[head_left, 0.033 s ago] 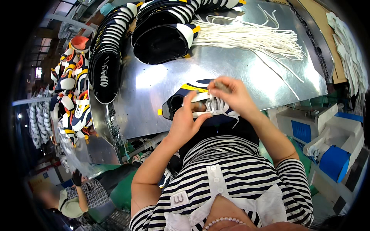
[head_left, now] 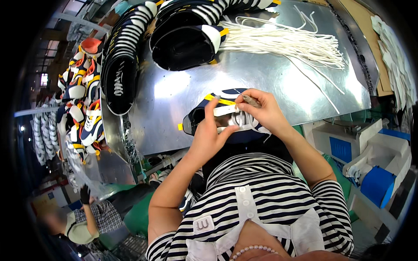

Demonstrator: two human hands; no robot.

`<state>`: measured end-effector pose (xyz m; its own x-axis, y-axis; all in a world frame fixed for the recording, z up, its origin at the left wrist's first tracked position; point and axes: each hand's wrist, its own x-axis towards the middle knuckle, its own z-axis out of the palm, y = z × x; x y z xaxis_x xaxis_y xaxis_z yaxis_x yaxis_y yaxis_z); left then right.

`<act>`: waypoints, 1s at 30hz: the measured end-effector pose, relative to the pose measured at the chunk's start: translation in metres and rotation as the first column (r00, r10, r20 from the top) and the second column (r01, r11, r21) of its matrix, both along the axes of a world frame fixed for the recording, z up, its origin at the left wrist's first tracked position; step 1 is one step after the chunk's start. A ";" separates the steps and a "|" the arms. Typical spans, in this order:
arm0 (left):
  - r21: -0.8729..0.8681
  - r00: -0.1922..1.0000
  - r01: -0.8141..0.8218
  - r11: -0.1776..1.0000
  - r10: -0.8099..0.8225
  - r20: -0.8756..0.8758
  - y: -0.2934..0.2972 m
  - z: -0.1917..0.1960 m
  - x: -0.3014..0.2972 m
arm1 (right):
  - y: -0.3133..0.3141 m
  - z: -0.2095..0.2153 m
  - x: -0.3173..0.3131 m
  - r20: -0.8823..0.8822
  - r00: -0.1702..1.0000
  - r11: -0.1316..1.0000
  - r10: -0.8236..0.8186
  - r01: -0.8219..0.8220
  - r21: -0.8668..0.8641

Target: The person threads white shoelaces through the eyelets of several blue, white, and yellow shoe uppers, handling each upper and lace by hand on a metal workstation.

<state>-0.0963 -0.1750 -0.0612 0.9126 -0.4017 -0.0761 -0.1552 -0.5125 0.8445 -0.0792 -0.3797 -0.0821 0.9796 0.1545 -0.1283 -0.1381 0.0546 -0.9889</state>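
A navy, white and yellow shoe upper (head_left: 191, 118) lies at the table's near edge, its heel opening toward the left. White laces (head_left: 238, 118) run across its eyelet area. My left hand (head_left: 207, 135) pinches the eyelet edge, forefinger on the far side and thumb on the near side. My right hand (head_left: 264, 112) is closed round a small hand tool with a grey-brown handle (head_left: 251, 101), held at the shoe's far row of eyelets. The tool's tip is too small to make out. A loose lace end hangs near the right wrist.
A bundle of white laces (head_left: 287, 45) lies on the metal table (head_left: 170, 98). Nested rows of shoe uppers (head_left: 119, 82) stand at the far left. More colourful uppers (head_left: 85, 111) are piled beyond the table. A white and blue machine (head_left: 370, 169) stands right. Another person (head_left: 93, 219) sits lower left.
My right hand has shifted slightly, and the tool handle in it has tilted. My left forefinger has moved a little away from the laces toward the far side.
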 end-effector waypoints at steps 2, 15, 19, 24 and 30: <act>-0.106 0.977 -0.129 0.986 0.108 -0.185 -0.008 0.008 0.008 | 0.003 -0.001 -0.001 -0.044 0.999 0.994 0.012 -0.017 -0.107; -0.024 0.913 -0.348 0.937 0.345 0.216 -0.023 -0.019 0.006 | 0.002 0.005 -0.012 0.173 0.985 0.963 0.008 0.039 -0.266; -0.053 0.921 -0.344 0.937 0.348 0.176 -0.017 -0.020 0.006 | -0.004 0.016 -0.019 0.168 0.979 0.912 0.113 -0.035 -0.408; -0.023 0.930 -0.322 0.947 0.321 0.179 -0.018 -0.020 0.006 | -0.001 0.014 -0.016 0.253 0.954 0.863 0.160 -0.011 -0.506; 0.103 0.907 -0.254 0.962 0.199 0.371 -0.022 -0.015 -0.003 | 0.025 0.009 -0.013 0.355 0.903 0.674 0.240 0.108 -0.731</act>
<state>-0.0988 -0.1969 -0.0761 0.9551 -0.1902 0.2270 -0.2948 -0.6824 0.6689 -0.0927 -0.3543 -0.0733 0.9550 0.2495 0.1605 0.2913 -0.6871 -0.6656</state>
